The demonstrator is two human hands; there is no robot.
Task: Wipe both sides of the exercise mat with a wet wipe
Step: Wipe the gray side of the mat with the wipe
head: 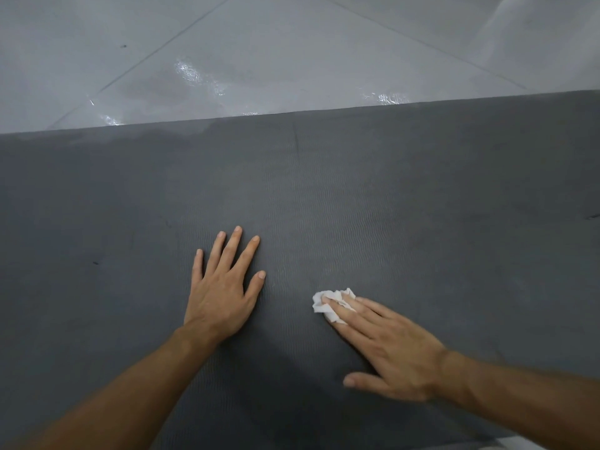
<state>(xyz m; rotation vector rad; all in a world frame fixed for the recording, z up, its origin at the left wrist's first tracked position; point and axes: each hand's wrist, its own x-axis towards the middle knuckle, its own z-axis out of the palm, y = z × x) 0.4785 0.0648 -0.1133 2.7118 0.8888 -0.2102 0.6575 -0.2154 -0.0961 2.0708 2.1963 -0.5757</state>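
We've got the dark grey textured foam exercise mat (389, 190) lying flat on the glossy pale grey tiled floor (227, 43), which has wet patches just past the mat's far edge. Our left hand (220, 293) rests flat on the mat, fingers spread. Our right hand (389, 349) presses the crumpled white wet wipe (331, 303) onto the mat under straight fingertips, thumb out to the side.
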